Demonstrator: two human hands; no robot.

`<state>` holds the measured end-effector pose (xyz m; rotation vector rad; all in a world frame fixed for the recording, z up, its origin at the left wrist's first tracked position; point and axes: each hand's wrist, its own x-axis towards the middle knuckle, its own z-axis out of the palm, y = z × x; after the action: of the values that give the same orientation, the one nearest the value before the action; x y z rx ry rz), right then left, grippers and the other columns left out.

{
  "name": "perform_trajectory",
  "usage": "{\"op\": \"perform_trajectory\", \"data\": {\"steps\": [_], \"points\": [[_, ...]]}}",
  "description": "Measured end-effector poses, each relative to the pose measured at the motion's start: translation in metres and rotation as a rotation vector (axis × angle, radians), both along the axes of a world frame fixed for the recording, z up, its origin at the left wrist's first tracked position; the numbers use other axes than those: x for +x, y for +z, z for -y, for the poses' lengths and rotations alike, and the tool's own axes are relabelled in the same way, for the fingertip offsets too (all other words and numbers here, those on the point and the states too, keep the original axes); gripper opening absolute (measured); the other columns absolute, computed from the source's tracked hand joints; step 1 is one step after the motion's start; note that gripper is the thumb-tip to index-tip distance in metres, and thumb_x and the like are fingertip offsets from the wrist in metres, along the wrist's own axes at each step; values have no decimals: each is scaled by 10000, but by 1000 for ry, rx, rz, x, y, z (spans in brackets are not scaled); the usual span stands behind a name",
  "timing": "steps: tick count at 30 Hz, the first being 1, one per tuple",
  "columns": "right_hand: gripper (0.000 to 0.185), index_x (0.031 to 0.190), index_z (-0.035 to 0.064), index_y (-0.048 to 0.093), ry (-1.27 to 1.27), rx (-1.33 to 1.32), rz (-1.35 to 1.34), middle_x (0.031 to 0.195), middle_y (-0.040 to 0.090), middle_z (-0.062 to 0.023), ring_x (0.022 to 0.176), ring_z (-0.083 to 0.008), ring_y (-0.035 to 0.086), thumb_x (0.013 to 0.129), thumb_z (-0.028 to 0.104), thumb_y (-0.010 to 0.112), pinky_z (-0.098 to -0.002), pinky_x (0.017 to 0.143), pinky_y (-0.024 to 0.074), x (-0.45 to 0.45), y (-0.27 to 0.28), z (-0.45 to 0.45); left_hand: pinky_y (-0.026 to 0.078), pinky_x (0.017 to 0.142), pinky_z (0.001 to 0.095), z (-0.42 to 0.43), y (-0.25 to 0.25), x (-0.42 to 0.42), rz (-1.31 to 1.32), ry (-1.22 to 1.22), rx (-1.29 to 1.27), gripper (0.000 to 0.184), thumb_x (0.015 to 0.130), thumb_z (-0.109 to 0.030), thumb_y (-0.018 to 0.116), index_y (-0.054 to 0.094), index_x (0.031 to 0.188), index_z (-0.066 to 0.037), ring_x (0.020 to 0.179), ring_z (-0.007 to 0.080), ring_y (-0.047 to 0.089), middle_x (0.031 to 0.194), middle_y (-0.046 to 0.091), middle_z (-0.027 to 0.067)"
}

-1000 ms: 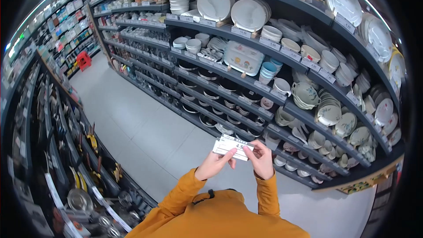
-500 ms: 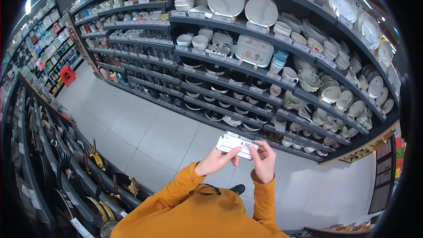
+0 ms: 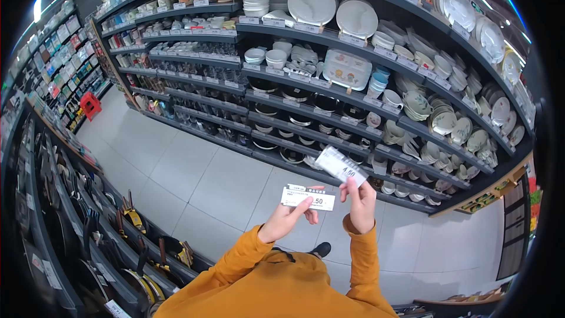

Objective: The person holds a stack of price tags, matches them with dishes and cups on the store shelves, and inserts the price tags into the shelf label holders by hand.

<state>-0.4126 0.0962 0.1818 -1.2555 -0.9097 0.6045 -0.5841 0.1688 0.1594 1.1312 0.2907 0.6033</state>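
Observation:
Between the thumb and fingers of my left hand (image 3: pixel 289 218) is a white price tag (image 3: pixel 297 196) with a dark band along its top edge; my thumb covers part of the printed figure. It may be a stack, but I cannot tell how many. Another white price tag (image 3: pixel 336 164), printed 4.50, tilts in the pinch of my right hand (image 3: pixel 360 203), higher up and to the right. The two tags are apart. Both hands are held in front of my body, above the floor.
Ahead stands a long dark shelf unit (image 3: pixel 276 95) with plates (image 3: pixel 312 5), bowls, cups and glassware. Pans hang or stand on a rack (image 3: pixel 76 241) at my left. A red folding stool (image 3: pixel 90 106) is at the far left. Pale floor tiles (image 3: pixel 206 182) lie between.
My right hand has drawn one price tag away from the others, up and to the right, tilting it. The left hand keeps its tag and has shifted slightly left.

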Motion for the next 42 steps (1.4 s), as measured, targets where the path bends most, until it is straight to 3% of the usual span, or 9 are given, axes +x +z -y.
{"op": "perform_trajectory", "data": {"steps": [2, 9, 18, 25, 34, 37, 42], "points": [[296, 819, -33, 554, 53, 23, 49, 672, 555, -44, 577, -93, 510, 994, 161, 415, -239, 549, 405, 2, 3, -4, 471, 662, 246, 0, -11, -6, -29, 14, 41, 266, 990, -195, 433, 567, 1030, 32, 687, 112, 573, 751, 611, 59], [283, 805, -24, 533, 199, 46, 14, 635, 525, -35, 553, -91, 480, 991, 161, 428, -236, 545, 396, 8, 30, -14, 467, 661, 250, 11, -31, -16, -102, 48, 7, 273, 986, -206, 454, 590, 962, 29, 677, 114, 574, 734, 614, 57], [275, 799, -6, 497, 238, 71, 22, 629, 501, -26, 569, -88, 473, 993, 180, 440, -234, 562, 397, 9, 57, -16, 483, 609, 247, 22, -38, -15, -57, 7, -72, 372, 970, -134, 456, 439, 1278, 72, 630, 107, 572, 825, 624, 76], [319, 727, 21, 456, 151, 60, 69, 584, 482, -39, 525, -103, 461, 999, 183, 410, -249, 539, 411, 10, 62, -12, 489, 604, 249, 20, -38, -13, -64, -13, -35, 328, 969, -131, 455, 472, 1231, 66, 631, 108, 579, 867, 630, 85], [248, 797, -4, 515, 183, 86, 54, 628, 503, -14, 544, -77, 462, 977, 162, 476, -236, 539, 401, 15, 65, -4, 489, 601, 243, 22, -33, -8, -57, -26, -36, 318, 969, -132, 459, 490, 1210, 74, 625, 110, 579, 884, 639, 99], [321, 719, 13, 467, 140, 48, 100, 576, 480, -36, 522, -101, 461, 994, 171, 418, -248, 536, 405, 12, 70, -3, 489, 601, 242, 23, -33, -7, -53, -28, -41, 320, 970, -130, 457, 489, 1211, 77, 623, 108, 576, 882, 638, 98], [302, 746, 4, 481, 171, 60, 50, 585, 482, -31, 525, -99, 463, 993, 168, 425, -245, 539, 406, 11, 69, -6, 482, 595, 239, 22, -35, -7, -71, -12, -38, 314, 971, -130, 455, 492, 1208, 72, 610, 109, 567, 876, 633, 92]]}}
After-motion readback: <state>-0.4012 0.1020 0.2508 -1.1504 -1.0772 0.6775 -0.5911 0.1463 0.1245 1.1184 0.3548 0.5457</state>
